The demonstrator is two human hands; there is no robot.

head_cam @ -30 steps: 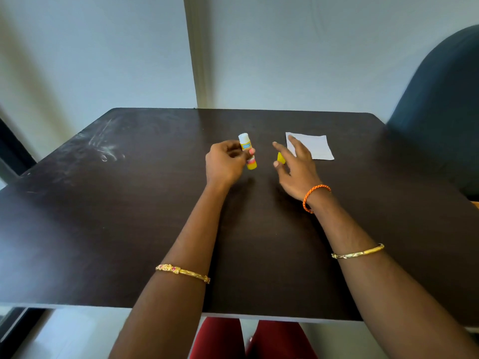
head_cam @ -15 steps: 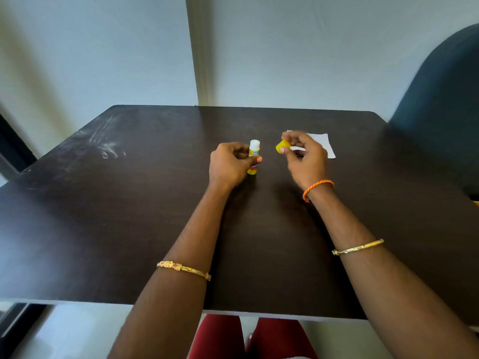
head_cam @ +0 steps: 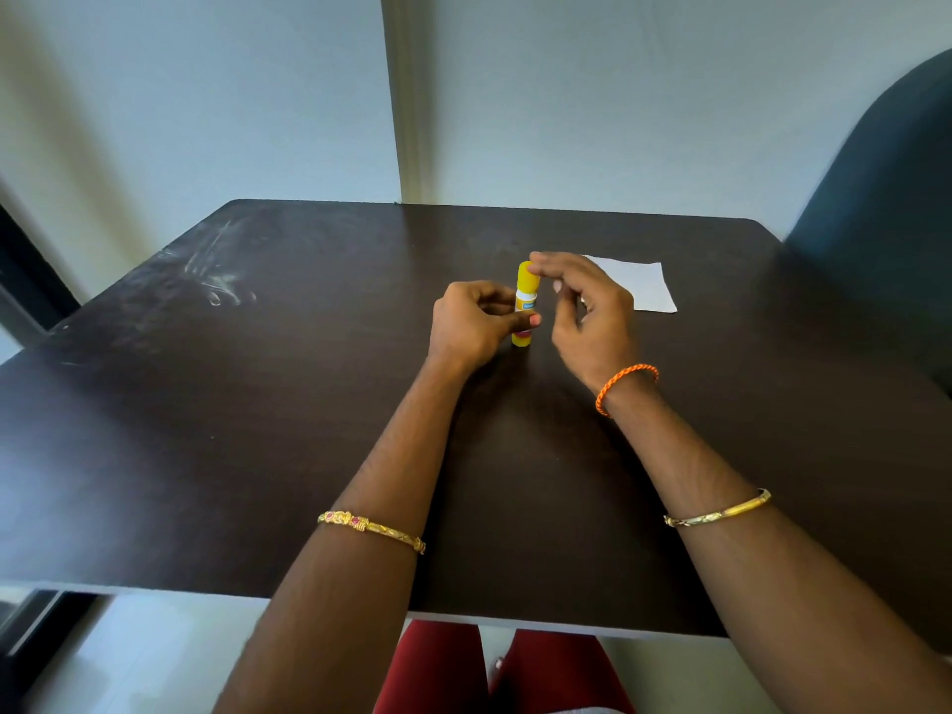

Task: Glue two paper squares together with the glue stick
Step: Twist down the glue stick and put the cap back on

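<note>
The glue stick [head_cam: 525, 304] stands upright near the middle of the dark bench [head_cam: 257, 404], yellow cap [head_cam: 527, 277] on top, and the left hand [head_cam: 476, 322] has its grip curled round the lower barrel, thumb pressed across the front. The right hand [head_cam: 587, 311] comes in from the other side, fingertips pinching the cap. The white paper [head_cam: 644, 288] lies flat on the bench just behind the right hand, partly hidden by it; whether it is one square or two, cannot tell

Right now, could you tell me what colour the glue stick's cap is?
Yellow cap; head view.
</note>
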